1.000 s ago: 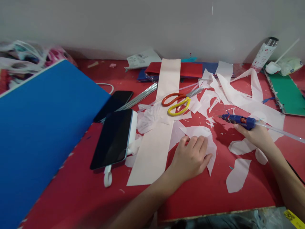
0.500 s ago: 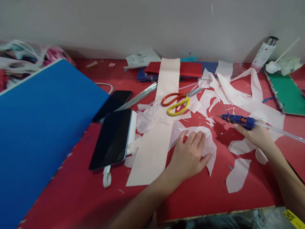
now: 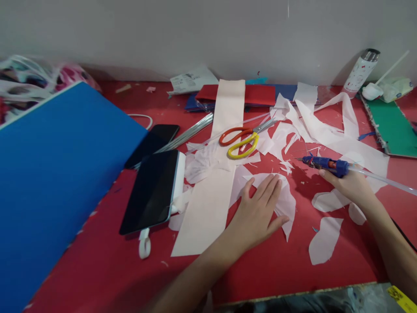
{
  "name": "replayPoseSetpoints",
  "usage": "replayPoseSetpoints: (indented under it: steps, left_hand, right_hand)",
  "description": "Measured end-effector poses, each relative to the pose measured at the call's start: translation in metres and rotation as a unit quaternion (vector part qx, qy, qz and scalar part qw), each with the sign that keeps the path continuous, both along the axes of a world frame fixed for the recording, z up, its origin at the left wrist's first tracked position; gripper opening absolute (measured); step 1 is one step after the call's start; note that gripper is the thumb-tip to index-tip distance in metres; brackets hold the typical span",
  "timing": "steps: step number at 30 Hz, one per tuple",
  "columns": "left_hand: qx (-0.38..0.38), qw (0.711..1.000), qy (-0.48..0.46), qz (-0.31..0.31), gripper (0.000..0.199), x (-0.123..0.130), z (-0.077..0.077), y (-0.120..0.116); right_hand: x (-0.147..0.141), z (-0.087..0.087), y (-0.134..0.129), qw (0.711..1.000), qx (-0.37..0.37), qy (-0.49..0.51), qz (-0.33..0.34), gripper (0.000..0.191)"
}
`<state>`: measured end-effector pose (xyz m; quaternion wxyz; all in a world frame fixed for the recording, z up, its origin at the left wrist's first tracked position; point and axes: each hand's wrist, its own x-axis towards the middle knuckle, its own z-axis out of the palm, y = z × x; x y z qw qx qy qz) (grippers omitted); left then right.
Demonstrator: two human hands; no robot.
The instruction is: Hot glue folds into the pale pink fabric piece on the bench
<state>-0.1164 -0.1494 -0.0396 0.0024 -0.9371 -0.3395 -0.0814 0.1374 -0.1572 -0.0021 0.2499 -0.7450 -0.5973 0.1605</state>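
My left hand (image 3: 260,208) lies flat, fingers stretched and thumb out, over a pale pink cut paper piece (image 3: 287,204) on the red table. At the right, my right hand (image 3: 350,184) is wrapped round a blue hot glue gun (image 3: 325,164). A clear glue stick (image 3: 384,179) runs out of the gun's back, and its nozzle points left over small scraps. Petal-shaped paper pieces (image 3: 325,239) lie below the right hand. Scissors (image 3: 244,141) with one red and one yellow handle rest across a long pale paper strip (image 3: 208,208) left of the hands.
A tablet (image 3: 151,191) and a phone (image 3: 154,141) lie to the left, beside a large blue board (image 3: 65,174). Silvery wires (image 3: 189,132) lie behind them. At the back right are a flask (image 3: 361,74), a green board (image 3: 395,128) and crumpled paper strips (image 3: 325,126).
My left hand's fingers have straightened and flattened on the paper piece. My right hand with the glue gun has hardly moved. The view has shifted very slightly.
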Motion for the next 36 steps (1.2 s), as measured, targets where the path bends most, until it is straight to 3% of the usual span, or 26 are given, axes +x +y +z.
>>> replayPoseSetpoints:
  steps: [4, 12, 26, 36]
  left_hand:
    - [-0.029, 0.999, 0.022, -0.03, 0.065, -0.003, -0.001, 0.002]
    - [-0.051, 0.998, 0.034, -0.019, 0.066, -0.002, -0.003, 0.003]
    - [-0.026, 1.0, 0.0, -0.015, 0.062, -0.001, 0.003, 0.004]
    - [0.018, 0.999, -0.048, -0.017, 0.037, 0.001, 0.011, 0.001]
  right_hand:
    - [0.001, -0.001, 0.0, 1.0, 0.003, -0.011, 0.002, 0.044]
    - [0.003, -0.006, 0.0, 1.0, -0.012, -0.019, 0.001, 0.045]
    - [0.002, -0.006, 0.0, 1.0, -0.017, -0.012, -0.007, 0.045]
    - [0.001, -0.003, -0.001, 0.999, -0.02, -0.024, -0.004, 0.047]
